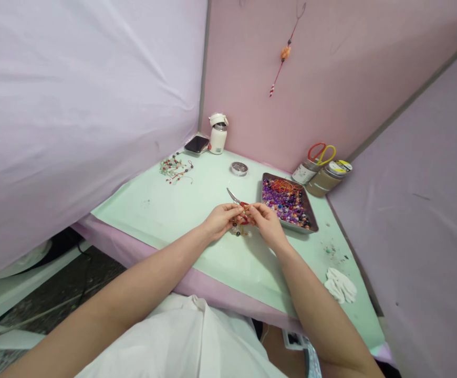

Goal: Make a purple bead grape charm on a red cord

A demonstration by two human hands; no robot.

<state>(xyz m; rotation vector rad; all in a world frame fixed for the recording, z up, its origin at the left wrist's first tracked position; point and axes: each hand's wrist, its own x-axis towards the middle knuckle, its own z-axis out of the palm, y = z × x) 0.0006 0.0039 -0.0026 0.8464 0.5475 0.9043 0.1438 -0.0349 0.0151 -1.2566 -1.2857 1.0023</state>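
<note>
My left hand (224,219) and my right hand (268,223) meet over the middle of the green-covered table, fingertips pinched close together. Between them is a beaded string (237,229), with dark and pale beads dangling below the fingers. Its thin cord is too small to follow between my fingertips. A pair of red-handled scissors (234,196) lies just behind my fingers, blades pointing to the far left; my hands partly cover its handles. Right beside my right hand stands a metal tray (311,223) of purple, orange and dark beads with orange-red cord on top.
Finished-looking beaded strands (175,169) lie at the far left, near a phone (197,144) and a white bottle (218,139). A small round tin (239,168) sits at the back. Two jars (325,178), one holding scissors, stand back right. White gloves (340,286) lie at the right edge.
</note>
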